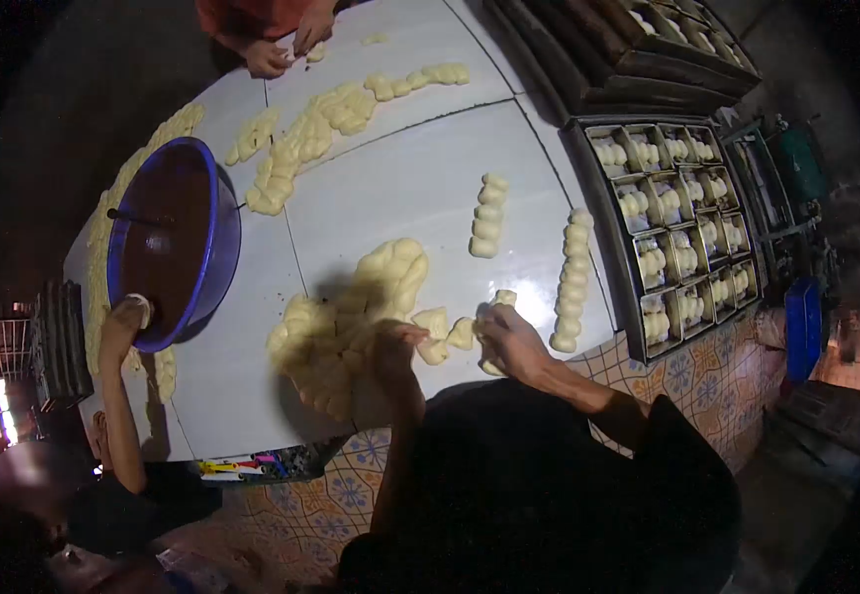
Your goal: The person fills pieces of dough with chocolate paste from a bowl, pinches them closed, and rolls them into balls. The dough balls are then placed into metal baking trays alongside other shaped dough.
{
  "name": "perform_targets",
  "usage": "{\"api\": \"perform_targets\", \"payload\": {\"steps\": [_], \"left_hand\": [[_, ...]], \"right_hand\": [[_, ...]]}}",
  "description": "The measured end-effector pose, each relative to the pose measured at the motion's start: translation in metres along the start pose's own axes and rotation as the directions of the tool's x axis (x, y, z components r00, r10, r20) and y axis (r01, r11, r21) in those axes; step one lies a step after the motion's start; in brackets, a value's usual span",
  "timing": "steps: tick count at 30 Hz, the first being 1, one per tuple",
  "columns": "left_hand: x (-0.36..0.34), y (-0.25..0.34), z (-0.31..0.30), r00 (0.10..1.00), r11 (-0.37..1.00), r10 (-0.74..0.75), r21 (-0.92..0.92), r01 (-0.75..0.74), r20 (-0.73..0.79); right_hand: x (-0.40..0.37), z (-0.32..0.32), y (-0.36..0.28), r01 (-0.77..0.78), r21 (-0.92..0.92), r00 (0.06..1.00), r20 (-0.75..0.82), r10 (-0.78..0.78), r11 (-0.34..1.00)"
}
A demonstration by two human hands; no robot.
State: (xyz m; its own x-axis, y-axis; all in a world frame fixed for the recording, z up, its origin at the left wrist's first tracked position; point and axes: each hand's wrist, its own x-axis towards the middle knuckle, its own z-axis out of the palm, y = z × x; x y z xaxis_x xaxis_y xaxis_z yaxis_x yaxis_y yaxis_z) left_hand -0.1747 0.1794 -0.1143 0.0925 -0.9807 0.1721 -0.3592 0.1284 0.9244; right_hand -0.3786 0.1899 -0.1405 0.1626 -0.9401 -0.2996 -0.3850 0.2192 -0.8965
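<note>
The left hand [400,345] and right hand [511,339] both close on a dough piece [447,334], pulling it from the pile [351,307] at 9 o'clock. Shaped rows [571,282] lie at 1 o'clock, within reach of the tins [672,228].

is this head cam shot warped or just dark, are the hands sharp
Head view: fisheye bends the white table, corners go black. Head view: light falls on the tabletop, surroundings dim. Head view: left hand and right hand at the dough pile look soft, fingers indistinct.
</note>
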Motion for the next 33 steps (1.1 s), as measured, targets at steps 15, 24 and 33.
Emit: {"api": "perform_targets", "payload": {"steps": [15, 24, 33], "left_hand": [[-0.001, 0.059, -0.009, 0.899, 0.852, -0.438, -0.308, 0.423, 0.021], [0.027, 0.032, -0.035, 0.885, 0.625, -0.210, -0.639, 0.448, 0.415], [0.265, -0.060, -0.233, 0.900, 0.901, -0.120, 0.335, 0.275, -0.419]], "right_hand": [[0.028, 0.016, -0.103, 0.506, 0.197, 0.862, -0.142, -0.486, 0.840], [0.054, 0.030, -0.103, -0.036, 0.572, 0.810, 0.497, -0.311, 0.820], [0.082, 0.041, -0.096, 0.166, 0.682, 0.837, 0.284, -0.468, 0.712]]}}
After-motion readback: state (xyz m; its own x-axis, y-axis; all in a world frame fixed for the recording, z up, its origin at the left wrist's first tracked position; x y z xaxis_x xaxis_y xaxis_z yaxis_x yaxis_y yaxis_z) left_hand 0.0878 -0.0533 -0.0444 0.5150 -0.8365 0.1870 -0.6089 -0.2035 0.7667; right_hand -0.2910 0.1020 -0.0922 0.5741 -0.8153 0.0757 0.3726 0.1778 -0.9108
